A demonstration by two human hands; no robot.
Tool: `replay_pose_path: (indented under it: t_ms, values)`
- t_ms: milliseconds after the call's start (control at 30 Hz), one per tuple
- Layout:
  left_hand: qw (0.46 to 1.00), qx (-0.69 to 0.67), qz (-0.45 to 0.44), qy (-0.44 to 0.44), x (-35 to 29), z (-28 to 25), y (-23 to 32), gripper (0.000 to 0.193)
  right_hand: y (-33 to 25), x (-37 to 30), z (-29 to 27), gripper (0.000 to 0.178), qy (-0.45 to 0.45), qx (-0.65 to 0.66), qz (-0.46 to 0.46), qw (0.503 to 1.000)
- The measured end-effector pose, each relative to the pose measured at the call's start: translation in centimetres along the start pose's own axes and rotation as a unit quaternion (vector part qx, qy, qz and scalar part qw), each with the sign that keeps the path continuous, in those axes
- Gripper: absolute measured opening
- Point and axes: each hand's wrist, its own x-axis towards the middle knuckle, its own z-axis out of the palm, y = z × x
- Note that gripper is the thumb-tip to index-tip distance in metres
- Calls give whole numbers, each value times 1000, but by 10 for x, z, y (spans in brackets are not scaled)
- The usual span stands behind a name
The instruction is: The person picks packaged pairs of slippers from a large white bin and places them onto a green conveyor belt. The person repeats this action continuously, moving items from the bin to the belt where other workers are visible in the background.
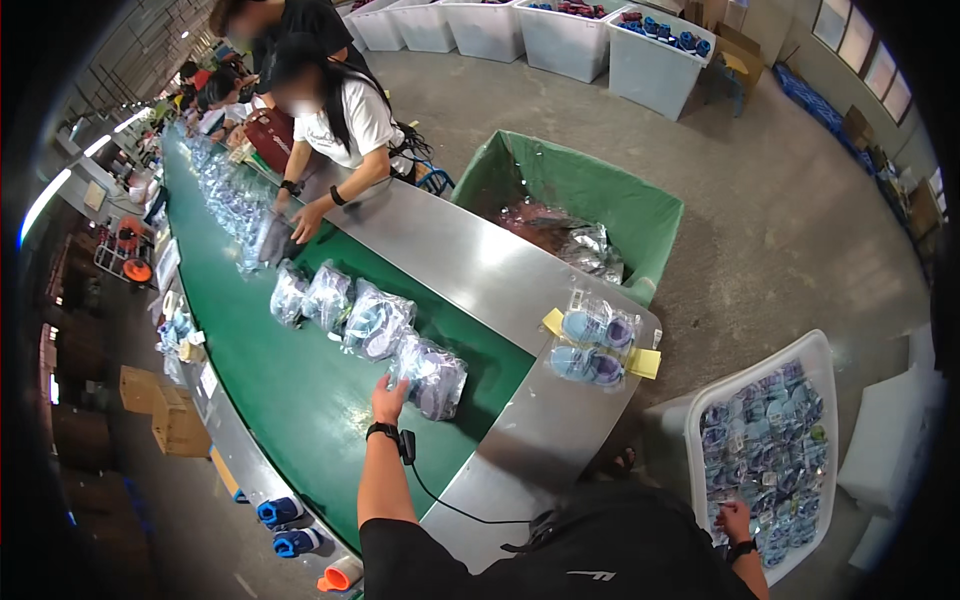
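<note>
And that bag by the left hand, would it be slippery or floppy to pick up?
The bag looks shiny, so it may be slippery. Its wrinkles suggest floppy plastic, though the bulging shoes inside probably keep it plump.

Clear, glossy, crinkled plastic around the pale-blue and purple bagged shoes [437, 380]. Smooth, mostly matt surface on the long green conveyor belt [330, 440]. Smooth silver-grey metal, shiny with soft glare, along the flat table border [450, 255]. Smooth-looking plastic on the white, round-cornered tub [693, 440]. Dull paper or card in the yellow flat sheet [645, 363]. Matt cardboard in the brown box [180, 422]. Matt black cloth in the short sleeve [388, 540].
</note>
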Motion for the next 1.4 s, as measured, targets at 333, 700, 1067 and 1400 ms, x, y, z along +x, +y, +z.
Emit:
replay_pose_path:
  t_ms: [333, 700, 1067, 1400]
  values:
    - [936, -185, -197, -224, -38, 22, 31, 71, -60, -60, 52, 32, -81, -227, -123, 963]
    - [870, -461, -73, -158, -254, 30, 7, 39, -224, -50, 116, 32, -114, -288, -316, 897]
    - [856, -456, -101, -222, -278, 63, 67, 78, -281, -69, 179, 32, -262, -262, -362, 856]
    - [806, -351, 62, -473, -338, 101, 259, 84, -303, -88, 165, 46, -267, -118, -328, 899]
